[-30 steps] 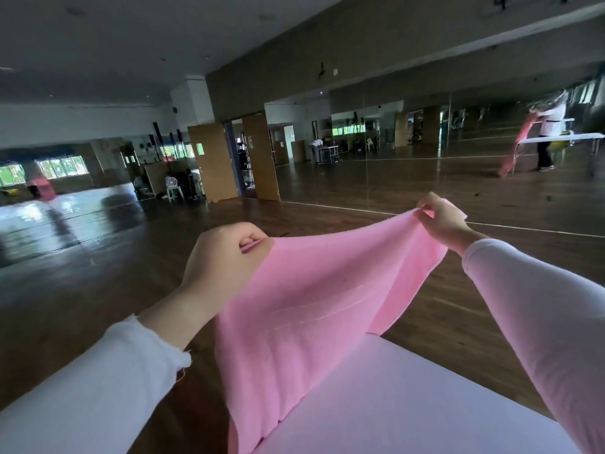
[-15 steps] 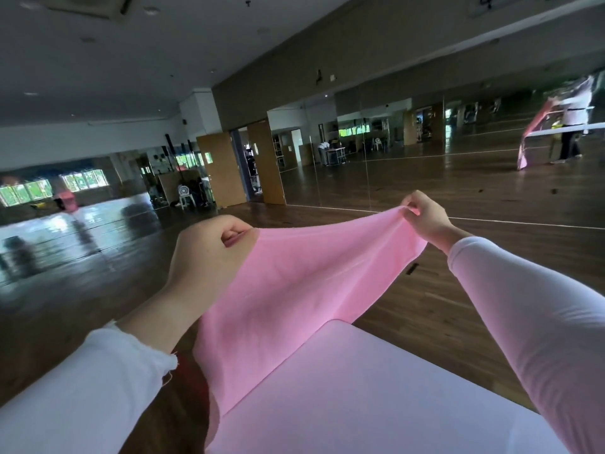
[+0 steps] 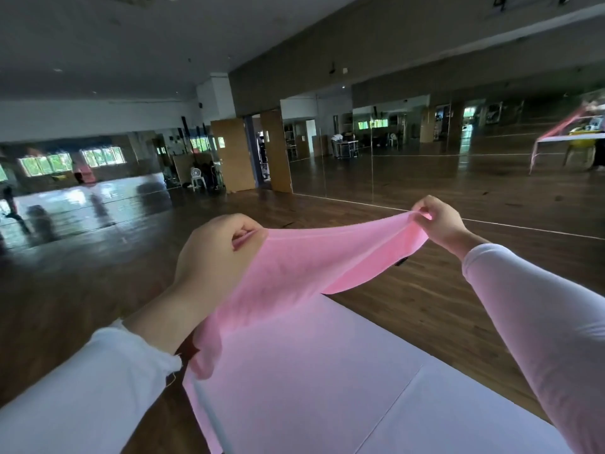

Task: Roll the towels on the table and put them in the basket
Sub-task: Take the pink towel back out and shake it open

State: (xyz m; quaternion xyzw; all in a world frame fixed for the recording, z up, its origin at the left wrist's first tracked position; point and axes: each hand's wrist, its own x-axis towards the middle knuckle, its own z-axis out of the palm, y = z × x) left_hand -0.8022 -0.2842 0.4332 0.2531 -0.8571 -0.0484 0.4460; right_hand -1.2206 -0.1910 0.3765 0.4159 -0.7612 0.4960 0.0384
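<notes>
Pink terry cloth fills the middle of the view: a pink towel (image 3: 311, 267) is held up in the air by both hands and stretched between them along its top edge. The left hand (image 3: 216, 253) is closed into a fist round one end of that edge, with a fold of cloth showing between the thumb and the curled fingers. The right hand (image 3: 438, 221), farther out and a little higher, pinches the other end between thumb and fingertips, the cloth bunched into a small gather there. The top edge sags slightly between the two grips. From the left hand the towel hangs down in loose folds towards the near left edge of the table (image 3: 360, 388); whether its lower part rests on the tabletop or hangs just clear cannot be told. The table is pale, with a straight seam running across its surface, and takes up the lower middle of the view. Both arms are in long sleeves, a white sleeve (image 3: 82, 394) on the left and a pale pink sleeve (image 3: 550, 326) on the right. Beyond lies a dark wooden floor (image 3: 98, 273) and a mirrored wall (image 3: 425, 152), with wooden doors (image 3: 232, 155) and a white chair (image 3: 197, 178) far back.
</notes>
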